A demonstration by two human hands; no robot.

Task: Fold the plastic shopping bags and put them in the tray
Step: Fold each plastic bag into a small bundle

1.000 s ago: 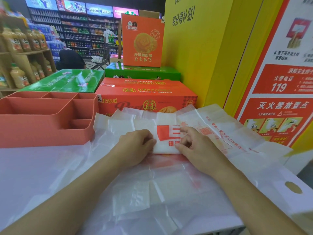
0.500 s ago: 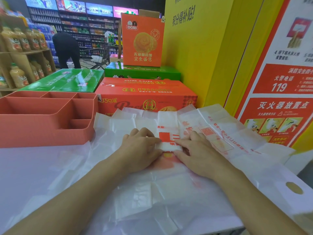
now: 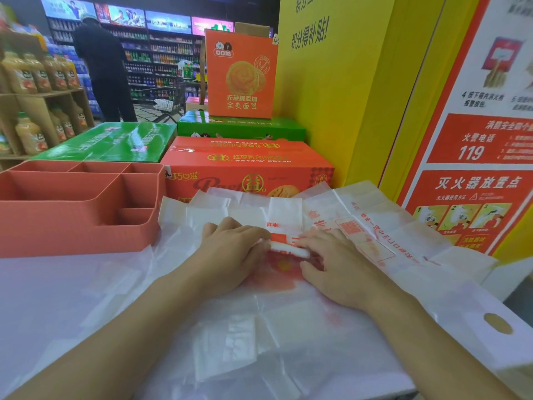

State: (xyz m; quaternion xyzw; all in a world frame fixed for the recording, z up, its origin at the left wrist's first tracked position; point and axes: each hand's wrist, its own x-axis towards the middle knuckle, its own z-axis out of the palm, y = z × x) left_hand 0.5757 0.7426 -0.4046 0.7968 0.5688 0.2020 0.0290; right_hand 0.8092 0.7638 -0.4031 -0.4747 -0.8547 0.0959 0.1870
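A narrow folded strip of white plastic bag (image 3: 285,217) with red print lies on a heap of spread white shopping bags (image 3: 288,327) in the middle of the surface. Its near end is rolled into a small thick fold (image 3: 288,249). My left hand (image 3: 230,255) pinches that fold from the left, and my right hand (image 3: 331,261) pinches it from the right, fingers curled over it. The terracotta compartment tray (image 3: 72,229) stands at the left, a short way from my left hand, with nothing visible in it.
Orange (image 3: 248,168) and green (image 3: 109,145) cartons stand behind the bags. A yellow wall with a red fire-safety poster (image 3: 473,168) closes the right side. A bag handle hole (image 3: 497,323) shows at the right edge. A person in dark clothes (image 3: 101,62) stands by distant shelves.
The near end of the strip has been rolled away from me, so the red logo is mostly tucked in. Both hands moved slightly forward with it. The distant person straightened up.
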